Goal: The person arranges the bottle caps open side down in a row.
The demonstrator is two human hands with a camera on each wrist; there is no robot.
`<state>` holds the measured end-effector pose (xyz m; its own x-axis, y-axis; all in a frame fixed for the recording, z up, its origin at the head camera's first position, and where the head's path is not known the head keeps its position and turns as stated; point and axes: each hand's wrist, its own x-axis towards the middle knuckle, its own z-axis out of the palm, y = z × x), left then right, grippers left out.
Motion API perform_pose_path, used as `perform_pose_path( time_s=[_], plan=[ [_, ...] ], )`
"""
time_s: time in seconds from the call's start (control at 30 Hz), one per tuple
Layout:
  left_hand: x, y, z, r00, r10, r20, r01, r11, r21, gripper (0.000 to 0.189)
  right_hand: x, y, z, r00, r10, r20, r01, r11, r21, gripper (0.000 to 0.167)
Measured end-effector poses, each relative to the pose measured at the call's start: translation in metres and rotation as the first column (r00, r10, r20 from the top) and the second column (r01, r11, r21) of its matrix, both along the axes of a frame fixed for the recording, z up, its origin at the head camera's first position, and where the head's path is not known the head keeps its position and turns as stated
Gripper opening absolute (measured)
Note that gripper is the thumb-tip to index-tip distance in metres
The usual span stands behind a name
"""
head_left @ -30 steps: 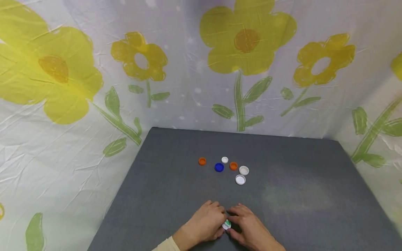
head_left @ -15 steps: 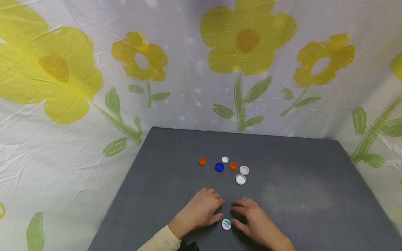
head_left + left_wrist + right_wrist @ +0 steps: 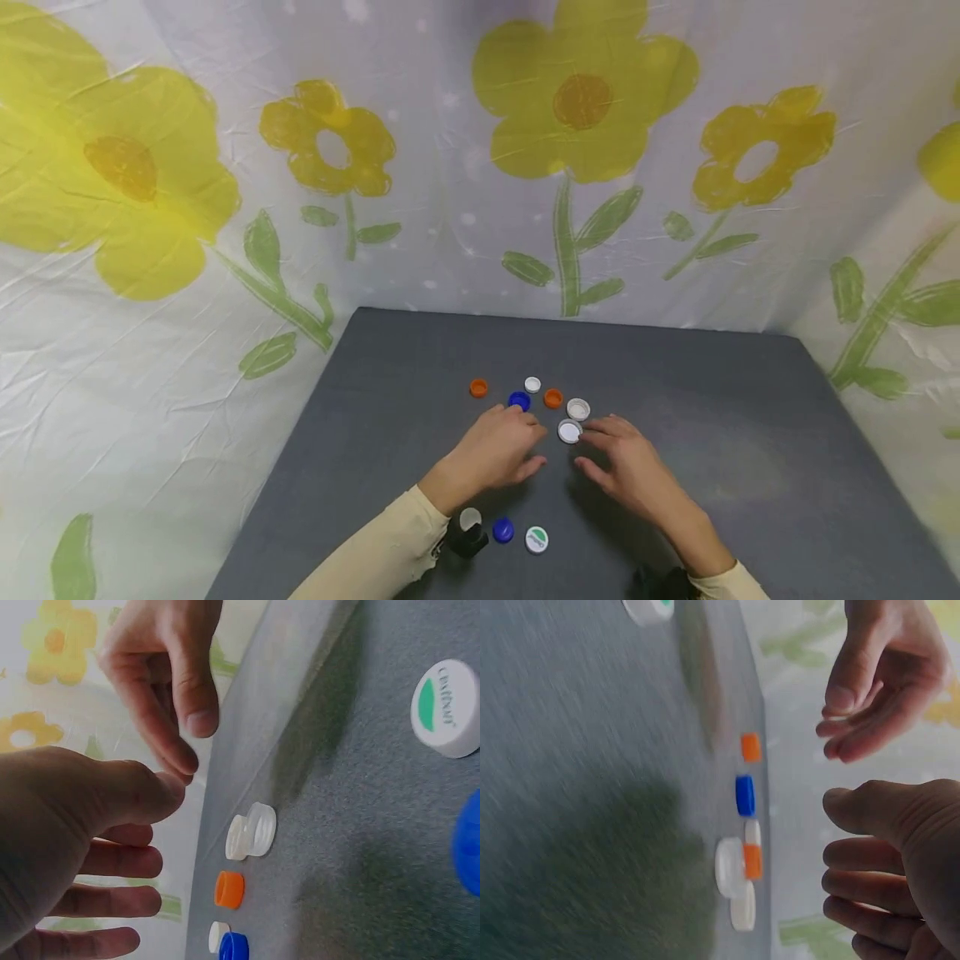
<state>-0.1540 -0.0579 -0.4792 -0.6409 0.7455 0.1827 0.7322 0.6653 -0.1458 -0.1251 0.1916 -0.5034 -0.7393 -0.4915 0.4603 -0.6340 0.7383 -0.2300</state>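
Observation:
My left hand (image 3: 491, 450) hovers over the dark table with its fingers reaching forward, near the blue bottle cap (image 3: 519, 402) in the far group. Nothing is in its grip in the left wrist view. On the other side, my right hand (image 3: 626, 467) is raised beside a white cap (image 3: 570, 431), also holding nothing; its loose fingers show in the right wrist view. A second white cap (image 3: 578, 409), an orange cap (image 3: 552, 398), a small white cap (image 3: 532, 385) and another orange cap (image 3: 478, 388) lie close by.
Nearer to me lie a white cap with a green mark (image 3: 536, 540) and a blue cap (image 3: 503, 530). A pale round piece (image 3: 470, 518) shows behind the black wrist device (image 3: 468, 543). Flower-printed cloth (image 3: 450, 208) surrounds the table (image 3: 735, 400).
Both hands have left the green-marked cap and moved forward and a little apart, toward the far caps. The near blue cap and pale round piece have come into view.

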Motion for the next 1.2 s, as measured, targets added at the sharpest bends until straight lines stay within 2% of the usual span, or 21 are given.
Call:
perform_pose_path(
  time_s=[0.2,0.43,0.6,0.73,0.93,1.2],
  plan=[
    [-0.015,0.014,-0.004,0.999,0.037,0.015,-0.038,0.999,0.01,0.029,-0.016,0.006,0.003,0.999,-0.036,0.018,0.035,0.999,0.025,0.031],
    [-0.031,0.03,-0.016,0.995,0.097,0.033,-0.097,0.995,0.006,0.031,-0.026,0.007,-0.002,0.997,-0.056,0.058,0.055,0.998,0.028,0.03],
    [-0.038,0.04,-0.025,0.99,0.117,0.074,-0.119,0.993,0.021,0.029,-0.032,0.006,-0.011,0.995,-0.066,0.07,0.065,0.998,0.022,0.028],
    [-0.043,0.046,-0.036,0.984,0.132,0.121,-0.138,0.989,0.043,0.025,-0.036,0.005,-0.02,0.993,-0.089,0.076,0.088,0.996,0.019,0.026],
    [-0.05,0.055,-0.049,0.974,0.157,0.165,-0.164,0.986,0.033,0.024,-0.04,0.004,-0.026,0.987,-0.118,0.11,0.116,0.993,0.026,0.023],
    [-0.052,0.06,-0.057,0.972,0.177,0.157,-0.188,0.981,0.057,0.023,-0.041,0.0,-0.035,0.984,-0.149,0.1,0.147,0.989,0.022,0.022]
  ],
)
